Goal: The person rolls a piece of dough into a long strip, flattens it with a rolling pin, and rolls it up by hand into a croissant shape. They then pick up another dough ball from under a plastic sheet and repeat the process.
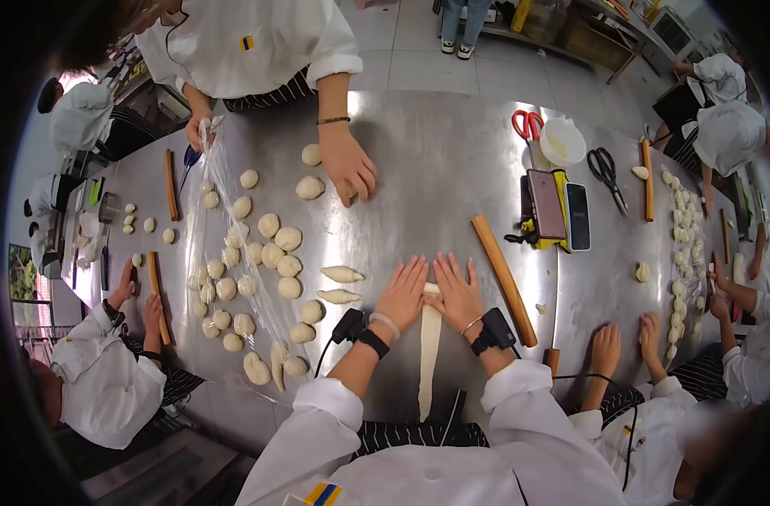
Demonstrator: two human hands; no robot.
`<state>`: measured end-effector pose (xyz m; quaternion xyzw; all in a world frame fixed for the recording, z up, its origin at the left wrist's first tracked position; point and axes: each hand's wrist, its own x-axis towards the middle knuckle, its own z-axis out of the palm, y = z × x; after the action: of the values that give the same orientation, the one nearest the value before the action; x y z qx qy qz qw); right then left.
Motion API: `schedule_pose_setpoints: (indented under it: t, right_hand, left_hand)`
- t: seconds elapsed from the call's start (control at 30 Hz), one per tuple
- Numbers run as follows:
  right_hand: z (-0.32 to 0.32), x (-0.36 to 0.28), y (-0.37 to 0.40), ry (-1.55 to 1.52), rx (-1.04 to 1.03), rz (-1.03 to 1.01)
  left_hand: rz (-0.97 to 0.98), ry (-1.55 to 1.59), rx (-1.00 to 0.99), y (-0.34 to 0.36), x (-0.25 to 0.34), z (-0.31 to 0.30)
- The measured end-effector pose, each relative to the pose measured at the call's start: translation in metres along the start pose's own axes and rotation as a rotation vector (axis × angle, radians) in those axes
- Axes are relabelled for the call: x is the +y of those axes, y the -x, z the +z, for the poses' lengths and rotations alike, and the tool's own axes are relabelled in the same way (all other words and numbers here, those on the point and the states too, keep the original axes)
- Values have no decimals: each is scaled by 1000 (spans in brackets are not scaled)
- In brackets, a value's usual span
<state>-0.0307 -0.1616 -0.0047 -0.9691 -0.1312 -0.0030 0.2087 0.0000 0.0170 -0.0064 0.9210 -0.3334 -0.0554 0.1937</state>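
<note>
A long dough strip (pixel 430 358) runs from between my hands down toward the near table edge, its far end thicker and partly rolled up. My left hand (pixel 399 297) lies flat on the left of that rolled end, fingers stretched forward. On its right side my right hand (pixel 454 295) rests the same way, fingers spread, thumbs nearly meeting over the dough. Two shaped spiral pieces, one (pixel 342 274) above the other (pixel 339 296), lie left of my left hand. A wooden rolling pin (pixel 505 281) lies to the right of my right hand.
Many dough balls (pixel 269 225) lie at left, partly under plastic film (pixel 216 169). Across the metal table (pixel 436 160), a person's hand (pixel 349 173) covers a dough piece. Red scissors (pixel 528 126), a white bowl (pixel 563 141) and phones (pixel 546 204) sit at right; others work around.
</note>
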Motion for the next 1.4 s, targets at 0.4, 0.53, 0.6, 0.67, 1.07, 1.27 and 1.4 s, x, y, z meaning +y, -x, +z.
schedule_pose_setpoints:
  t: [0.4, 0.53, 0.6, 0.67, 1.07, 1.27, 1.4]
  right_hand:
    - [-14, 13, 4, -257, 107, 34]
    - [-9, 28, -14, -394, 112, 6]
    - [-9, 31, -14, -447, 88, 12]
    - [-16, 29, -11, -445, 71, 19]
    - [5, -13, 6, -99, 33, -16]
    - [7, -54, 95, -5, -133, 144]
    - [-8, -57, 88, -2, -119, 178]
  left_hand:
    - [-101, 242, 139, 2, 4, -6]
    - [-69, 297, 124, -17, -7, -1]
    - [-67, 284, 149, -17, -1, 3]
    - [-73, 200, 155, -12, 5, 5]
    - [8, -94, 66, 2, 13, 12]
    - [167, -67, -164, 66, 18, -1]
    - [141, -105, -96, 65, 21, -6]
